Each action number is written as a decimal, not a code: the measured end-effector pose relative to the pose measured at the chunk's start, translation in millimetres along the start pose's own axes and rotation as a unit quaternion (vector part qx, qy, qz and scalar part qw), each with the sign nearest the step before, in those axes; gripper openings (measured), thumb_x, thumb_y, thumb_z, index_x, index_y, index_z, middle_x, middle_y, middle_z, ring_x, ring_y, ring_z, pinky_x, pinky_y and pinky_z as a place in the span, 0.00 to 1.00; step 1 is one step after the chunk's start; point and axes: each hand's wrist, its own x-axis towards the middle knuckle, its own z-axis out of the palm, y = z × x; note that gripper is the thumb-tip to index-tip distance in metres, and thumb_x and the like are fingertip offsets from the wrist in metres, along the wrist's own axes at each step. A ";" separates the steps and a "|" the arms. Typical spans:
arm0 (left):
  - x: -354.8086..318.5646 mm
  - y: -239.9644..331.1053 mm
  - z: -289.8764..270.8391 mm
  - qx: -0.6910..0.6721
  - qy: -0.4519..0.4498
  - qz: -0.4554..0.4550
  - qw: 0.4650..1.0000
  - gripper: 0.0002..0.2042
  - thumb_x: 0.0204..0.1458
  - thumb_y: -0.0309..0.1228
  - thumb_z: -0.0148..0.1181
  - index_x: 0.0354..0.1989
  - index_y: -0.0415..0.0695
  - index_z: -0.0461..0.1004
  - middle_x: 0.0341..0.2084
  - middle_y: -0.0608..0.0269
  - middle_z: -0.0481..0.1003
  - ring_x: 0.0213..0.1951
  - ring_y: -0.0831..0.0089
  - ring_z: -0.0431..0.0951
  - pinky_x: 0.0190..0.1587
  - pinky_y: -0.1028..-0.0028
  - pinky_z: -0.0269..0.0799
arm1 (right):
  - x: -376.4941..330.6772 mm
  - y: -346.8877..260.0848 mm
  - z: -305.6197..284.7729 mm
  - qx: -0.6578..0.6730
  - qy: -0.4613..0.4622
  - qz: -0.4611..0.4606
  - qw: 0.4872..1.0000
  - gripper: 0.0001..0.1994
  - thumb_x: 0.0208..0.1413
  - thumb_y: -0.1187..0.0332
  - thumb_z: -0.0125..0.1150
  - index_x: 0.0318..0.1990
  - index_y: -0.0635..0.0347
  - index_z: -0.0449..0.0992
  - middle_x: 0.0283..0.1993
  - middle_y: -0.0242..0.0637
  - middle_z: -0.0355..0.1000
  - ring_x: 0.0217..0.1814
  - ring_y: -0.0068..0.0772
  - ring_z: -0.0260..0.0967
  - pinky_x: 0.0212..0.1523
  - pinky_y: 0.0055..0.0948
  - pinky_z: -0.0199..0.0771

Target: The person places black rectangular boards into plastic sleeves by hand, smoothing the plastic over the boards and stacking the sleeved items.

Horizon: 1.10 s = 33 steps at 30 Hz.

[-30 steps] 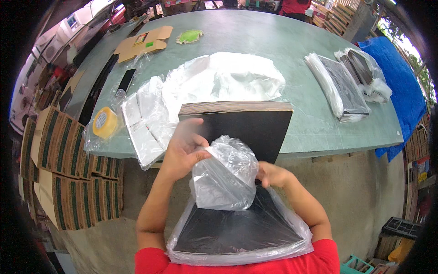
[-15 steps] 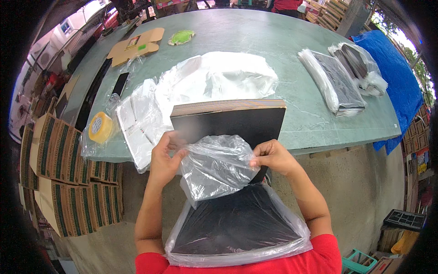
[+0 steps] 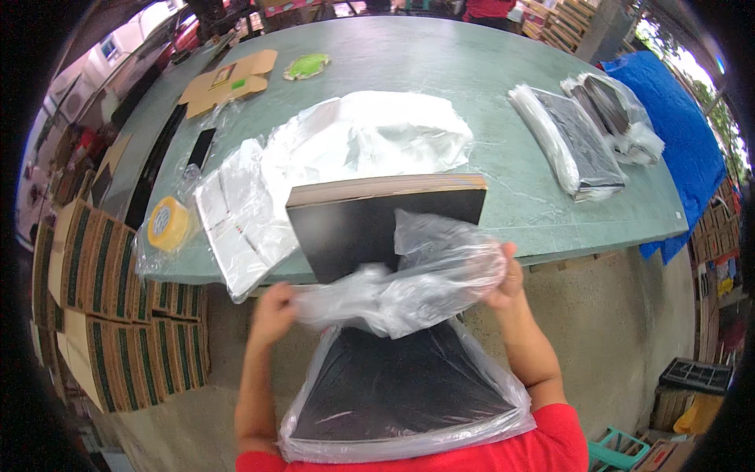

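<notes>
A clear plastic bag (image 3: 393, 295) is stretched sideways between my hands, crumpled and smeared by motion. My left hand (image 3: 274, 313) grips its left end with closed, blurred fingers. At the right end my right hand (image 3: 505, 275) is closed on the bag, and film covers part of the fingers. Behind the bag, a thick stack of black sheets (image 3: 346, 228) stands upright against the table edge, its pale layered edge facing up. Close to my body lies another black stack in clear plastic (image 3: 401, 393); the bag in my hands hangs just above its far end.
White plastic sheeting (image 3: 377, 130) and flat packs of bags (image 3: 240, 224) lie on the green table (image 3: 409, 55). Yellow tape (image 3: 168, 223) sits at the left, wrapped black stacks (image 3: 570, 141) at the right. Cartons (image 3: 118, 315) are piled on the left; a blue tarp (image 3: 668, 134) hangs right.
My hands have moved apart, the left one down and left, the right one to the right. The bag has gone from bunched between them to pulled out wide.
</notes>
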 end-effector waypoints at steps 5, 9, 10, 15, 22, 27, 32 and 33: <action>-74.8 -35.7 -107.2 0.276 0.444 -0.103 0.846 0.01 0.35 0.20 0.50 0.17 0.36 0.66 0.23 0.57 0.67 0.30 0.67 0.69 0.32 0.70 0.64 | -19.5 -28.0 -50.5 -0.133 0.022 0.051 0.990 0.12 0.48 0.63 0.54 0.32 0.67 0.70 0.29 0.39 0.70 0.32 0.29 0.68 0.35 0.27 0.69; -4.5 91.7 -69.7 -0.073 0.449 -0.015 0.891 0.03 0.38 0.19 0.45 0.22 0.39 0.65 0.19 0.64 0.67 0.22 0.77 0.67 0.26 0.76 0.65 | 5.2 9.7 3.6 -0.321 -0.013 0.073 0.944 0.07 0.47 0.69 0.56 0.24 0.64 0.71 0.23 0.36 0.69 0.24 0.25 0.67 0.27 0.21 0.67; 8.7 111.0 -48.7 -0.119 0.342 -0.058 0.930 0.05 0.38 0.20 0.46 0.25 0.39 0.66 0.21 0.63 0.68 0.24 0.79 0.67 0.27 0.78 0.65 | 10.6 16.8 13.5 -0.281 -0.011 0.080 0.956 0.07 0.47 0.69 0.56 0.23 0.63 0.70 0.22 0.35 0.69 0.24 0.24 0.66 0.26 0.21 0.67; 53.9 185.0 29.8 -0.162 -0.086 0.027 0.983 0.06 0.42 0.29 0.56 0.24 0.39 0.70 0.19 0.69 0.68 0.24 0.82 0.66 0.28 0.80 0.62 | 28.8 45.6 45.3 -0.162 -0.047 0.113 0.979 0.09 0.47 0.66 0.57 0.22 0.60 0.68 0.18 0.32 0.66 0.22 0.23 0.64 0.24 0.20 0.63; 34.5 74.3 -57.1 0.031 0.239 -0.129 0.962 0.05 0.41 0.27 0.55 0.22 0.40 0.68 0.18 0.65 0.70 0.20 0.82 0.68 0.23 0.80 0.64 | 2.4 20.5 35.0 -0.231 -0.062 0.059 0.969 0.09 0.47 0.65 0.56 0.22 0.61 0.70 0.21 0.31 0.65 0.24 0.22 0.62 0.28 0.21 0.63; 25.2 225.7 -6.4 0.030 0.053 0.223 0.973 0.13 0.43 0.37 0.55 0.30 0.41 0.66 0.24 0.52 0.69 0.28 0.60 0.70 0.29 0.69 0.66 | 9.8 22.7 84.7 -0.497 -0.123 -0.129 0.849 0.06 0.42 0.69 0.61 0.23 0.63 0.74 0.36 0.33 0.63 0.38 0.24 0.59 0.40 0.23 0.58; 25.2 203.7 29.1 -0.049 -0.171 0.137 0.974 0.14 0.50 0.41 0.46 0.30 0.40 0.65 0.26 0.47 0.67 0.31 0.54 0.69 0.32 0.65 0.64 | 10.1 16.6 106.0 -0.446 -0.093 -0.254 0.853 0.14 0.40 0.71 0.62 0.36 0.62 0.68 0.45 0.39 0.61 0.45 0.30 0.61 0.49 0.28 0.57; 25.5 206.4 23.2 -0.113 -0.126 0.148 0.974 0.16 0.52 0.42 0.43 0.30 0.39 0.65 0.25 0.46 0.67 0.30 0.53 0.69 0.32 0.65 0.64 | 12.3 20.4 97.2 -0.491 -0.092 -0.220 0.838 0.16 0.41 0.72 0.61 0.39 0.61 0.66 0.48 0.40 0.61 0.46 0.30 0.62 0.50 0.29 0.57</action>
